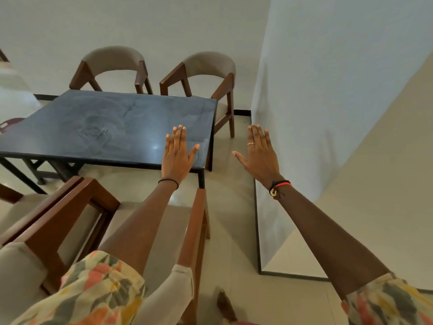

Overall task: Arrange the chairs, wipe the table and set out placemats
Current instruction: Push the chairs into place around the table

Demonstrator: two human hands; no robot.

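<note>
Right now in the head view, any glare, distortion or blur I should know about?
Head view: small bright glare spot on the dark table just left of the left hand; smudge streaks show on its top. Wide-angle bends the wall edges and stretches both forearms. Right hand is sharp; the sleeves at the bottom look soft. Lighting even, shadows faint.

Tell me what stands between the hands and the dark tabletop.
A near chair stands below the outstretched arms, against the table's near edge. The left hand already shows over the tabletop corner; the right hand is over bare floor beside it. Both are empty.
</note>
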